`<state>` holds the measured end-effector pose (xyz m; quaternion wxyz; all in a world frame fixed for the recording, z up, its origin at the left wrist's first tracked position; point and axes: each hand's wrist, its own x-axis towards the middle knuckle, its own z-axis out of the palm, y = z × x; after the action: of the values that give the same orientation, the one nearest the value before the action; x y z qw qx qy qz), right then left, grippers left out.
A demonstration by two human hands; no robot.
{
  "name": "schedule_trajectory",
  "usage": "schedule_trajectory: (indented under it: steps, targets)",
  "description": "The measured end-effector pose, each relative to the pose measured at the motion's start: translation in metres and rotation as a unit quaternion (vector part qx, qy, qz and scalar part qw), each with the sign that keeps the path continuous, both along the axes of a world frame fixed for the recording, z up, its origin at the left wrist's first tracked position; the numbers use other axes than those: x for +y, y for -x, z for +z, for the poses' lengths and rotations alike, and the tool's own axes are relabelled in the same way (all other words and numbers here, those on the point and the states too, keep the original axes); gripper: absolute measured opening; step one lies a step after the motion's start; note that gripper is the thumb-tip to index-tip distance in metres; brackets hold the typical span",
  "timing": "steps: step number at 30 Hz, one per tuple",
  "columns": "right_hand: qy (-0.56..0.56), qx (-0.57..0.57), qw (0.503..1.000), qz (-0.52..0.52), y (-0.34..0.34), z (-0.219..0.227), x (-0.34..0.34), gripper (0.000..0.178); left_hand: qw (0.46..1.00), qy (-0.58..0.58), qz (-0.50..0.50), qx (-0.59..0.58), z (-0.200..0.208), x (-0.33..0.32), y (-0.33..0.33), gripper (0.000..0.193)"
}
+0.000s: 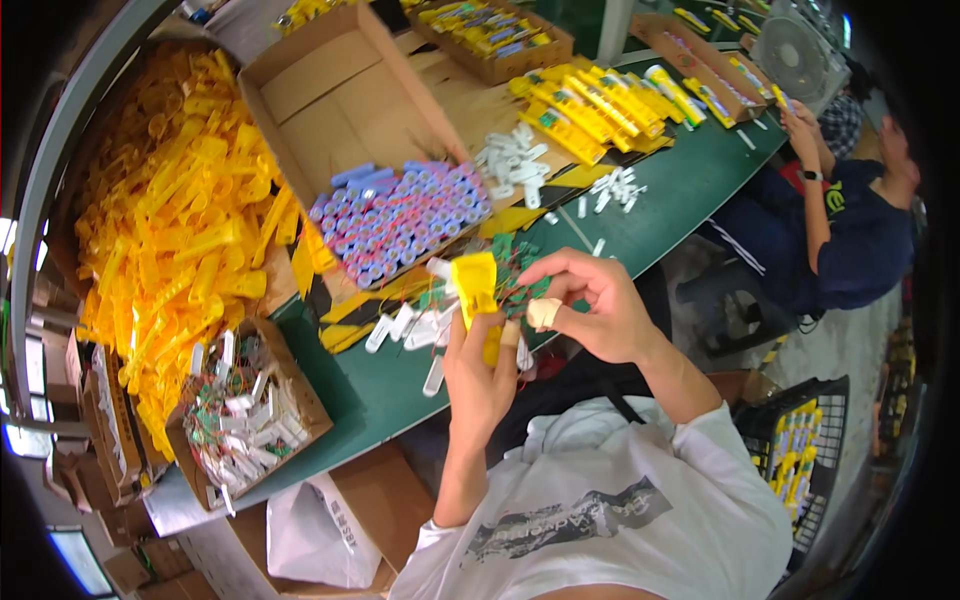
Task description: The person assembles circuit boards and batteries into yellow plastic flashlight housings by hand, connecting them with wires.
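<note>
Yellow casing: the yellow plastic casing (474, 272) is near the middle of the view, above the near edge of the green table (370, 400); directions below are counted from it.
Left hand: at 6 o'clock, the left hand (480, 375) has its fingers closed around the lower part of the casing, with a beige cover on one fingertip.
Right hand: at 3 o'clock, the right hand (600, 310) is half curled, thumb and index tips slightly apart, near the wires; I cannot tell whether a wire is pinched. Its thumb wears a beige wrap (543, 314).
Beside the hands: green circuit boards (504, 250) at 1 o'clock, white plastic parts (428, 328) at 8 o'clock.
Farther things: purple battery cells (400, 220) at 10 o'clock, in a cardboard tray (330, 75); a heap of yellow parts (190, 240) at 9 to 10 o'clock; yellow units (585, 110) at 1 o'clock.
Writing: dark print is on the white shirt (640, 540), and lettering is on the white bag (310, 540) at 7 o'clock; the yellow units carry labels, too small for reading.
Hard to see: the casing's lower part is hidden by fingers; a co-worker (850, 230) at 2 to 3 o'clock is partly darkened by the lens rim.
</note>
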<state>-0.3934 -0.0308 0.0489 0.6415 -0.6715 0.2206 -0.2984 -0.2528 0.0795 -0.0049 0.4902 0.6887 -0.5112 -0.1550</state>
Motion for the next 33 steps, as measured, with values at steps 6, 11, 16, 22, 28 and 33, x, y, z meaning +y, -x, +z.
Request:
schedule_trajectory:
  steps: [6, 11, 16, 22, 28, 33]
  targets:
    - [0.107, 0.026, 0.991, -0.082, -0.01, 0.0, -0.028, 0.024, 0.89, 0.084, -0.009, 0.447, -0.014, 0.016, 0.014, 0.008]
    - [-0.081, -0.053, 0.993, 0.068, 0.015, -0.056, -0.013, 0.026, 0.901, 0.132, 0.033, 0.411, -0.005, 0.002, 0.032, 0.01]
    - [-0.115, -0.033, 0.99, 0.077, 0.029, -0.07, -0.022, 0.026, 0.957, 0.091, 0.025, 0.274, -0.025, -0.01, 0.039, 0.012]
    - [-0.168, -0.071, 0.979, 0.089, 0.035, -0.078, -0.029, 0.025, 0.936, 0.114, 0.045, 0.329, -0.016, -0.018, 0.056, 0.015]
    - [-0.052, -0.006, 0.999, 0.015, 0.043, -0.065, -0.032, 0.021, 0.989, 0.128, 0.079, 0.005, -0.048, -0.023, 0.052, 0.012]
    - [0.0, 0.021, 1.0, 0.018, 0.04, -0.068, -0.03, 0.023, 0.984, 0.126, 0.124, 0.021, -0.056, -0.014, 0.056, 0.01]
